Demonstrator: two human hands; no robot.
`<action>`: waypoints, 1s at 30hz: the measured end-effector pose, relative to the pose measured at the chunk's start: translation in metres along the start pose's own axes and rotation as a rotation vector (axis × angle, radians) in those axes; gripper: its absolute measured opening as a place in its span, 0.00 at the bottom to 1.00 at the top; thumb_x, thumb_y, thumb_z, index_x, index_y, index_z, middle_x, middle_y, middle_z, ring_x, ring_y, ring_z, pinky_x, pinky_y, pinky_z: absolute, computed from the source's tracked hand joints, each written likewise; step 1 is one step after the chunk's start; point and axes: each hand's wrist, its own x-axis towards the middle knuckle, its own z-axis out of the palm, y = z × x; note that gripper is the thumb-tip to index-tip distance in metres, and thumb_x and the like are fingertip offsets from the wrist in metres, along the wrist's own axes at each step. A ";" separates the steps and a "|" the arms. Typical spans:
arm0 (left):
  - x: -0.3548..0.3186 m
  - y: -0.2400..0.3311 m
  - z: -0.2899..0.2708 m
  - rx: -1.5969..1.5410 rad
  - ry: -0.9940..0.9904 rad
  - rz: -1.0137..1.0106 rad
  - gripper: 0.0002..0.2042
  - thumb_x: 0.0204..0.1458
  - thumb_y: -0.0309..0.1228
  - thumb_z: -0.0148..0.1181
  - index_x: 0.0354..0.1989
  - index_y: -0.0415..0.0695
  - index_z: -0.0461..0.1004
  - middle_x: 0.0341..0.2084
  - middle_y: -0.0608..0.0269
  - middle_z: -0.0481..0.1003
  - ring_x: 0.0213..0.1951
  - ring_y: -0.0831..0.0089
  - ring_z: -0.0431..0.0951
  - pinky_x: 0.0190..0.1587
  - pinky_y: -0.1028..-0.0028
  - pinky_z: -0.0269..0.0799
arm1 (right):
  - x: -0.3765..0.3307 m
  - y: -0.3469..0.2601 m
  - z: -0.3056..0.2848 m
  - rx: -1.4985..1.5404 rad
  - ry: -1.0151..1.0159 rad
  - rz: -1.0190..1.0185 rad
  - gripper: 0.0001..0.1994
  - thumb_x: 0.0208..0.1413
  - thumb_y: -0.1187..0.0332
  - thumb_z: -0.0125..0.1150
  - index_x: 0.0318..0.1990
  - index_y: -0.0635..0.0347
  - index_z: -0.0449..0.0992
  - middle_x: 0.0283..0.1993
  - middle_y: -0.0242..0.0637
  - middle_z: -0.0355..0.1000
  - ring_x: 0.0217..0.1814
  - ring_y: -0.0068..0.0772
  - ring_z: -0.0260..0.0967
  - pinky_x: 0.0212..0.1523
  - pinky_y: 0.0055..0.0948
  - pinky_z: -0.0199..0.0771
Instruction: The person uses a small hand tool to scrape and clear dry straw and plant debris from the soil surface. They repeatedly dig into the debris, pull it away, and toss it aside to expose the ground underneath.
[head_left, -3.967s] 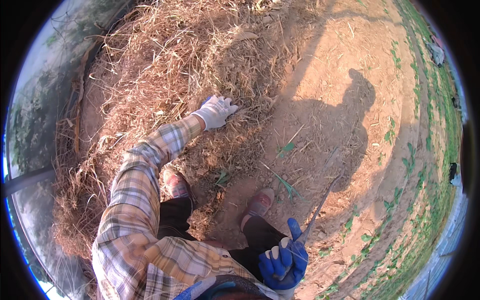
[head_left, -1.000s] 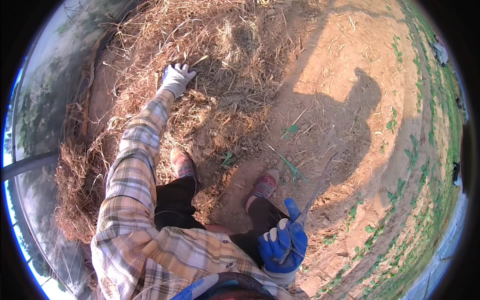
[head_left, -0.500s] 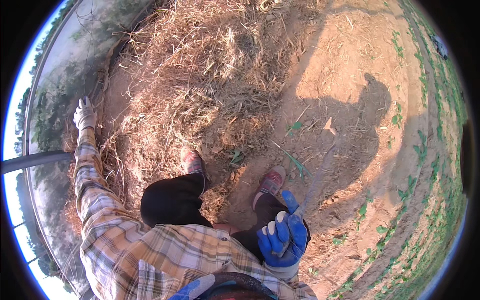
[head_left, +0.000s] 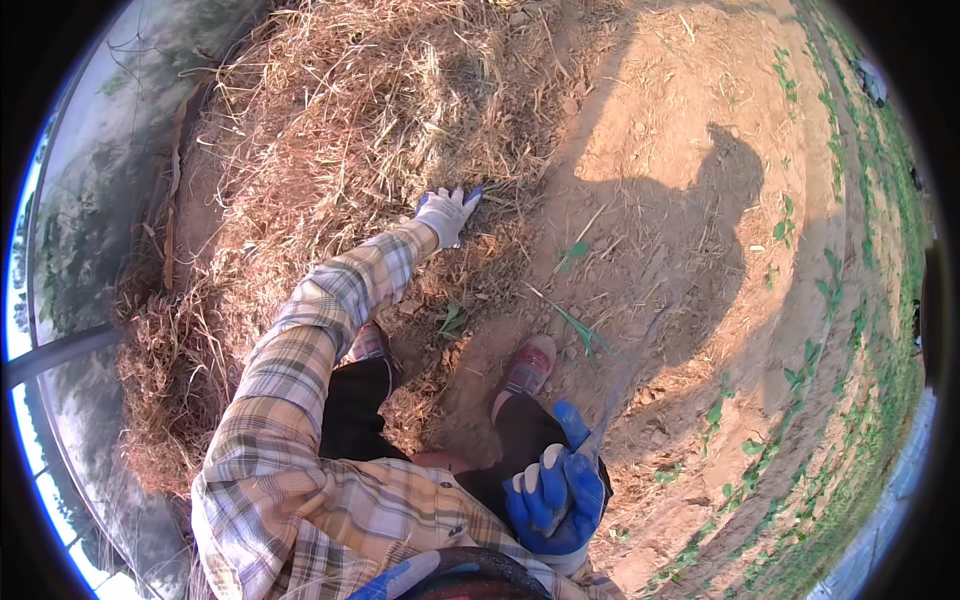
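My left hand (head_left: pixel 447 213), in a white-backed glove with blue showing at the edge, reaches forward over the dry straw pile (head_left: pixel 350 130). Its fingers are spread, and it touches or hovers just above the straw. Near my right thigh, my right hand (head_left: pixel 553 497) is turned up in a blue-coated glove with its fingers curled closed. A thin, pale, see-through strand (head_left: pixel 625 385) seems to run up from its fingertips. What lies inside the curled fingers is hidden.
My shoes (head_left: pixel 530 363) stand on bare soil beside the straw. A cut green stem (head_left: pixel 570 318) lies ahead of the right shoe. Rows of young green plants (head_left: pixel 785 215) line the right side. At left stand a translucent sheet wall (head_left: pixel 105 190) and a dark pole (head_left: pixel 65 355).
My left hand has swung from beside the sheet wall at far left to the middle of the straw pile. My right hand stays curled in nearly the same place.
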 end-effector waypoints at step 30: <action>0.039 0.010 -0.007 -0.392 0.091 0.147 0.41 0.43 0.37 0.61 0.64 0.40 0.45 0.51 0.46 0.65 0.52 0.57 0.68 0.53 0.66 0.65 | 0.040 -0.009 -0.003 -0.037 0.061 -0.041 0.25 0.61 0.66 0.39 0.63 0.65 0.45 0.21 0.29 0.54 0.15 0.22 0.48 0.18 0.27 0.52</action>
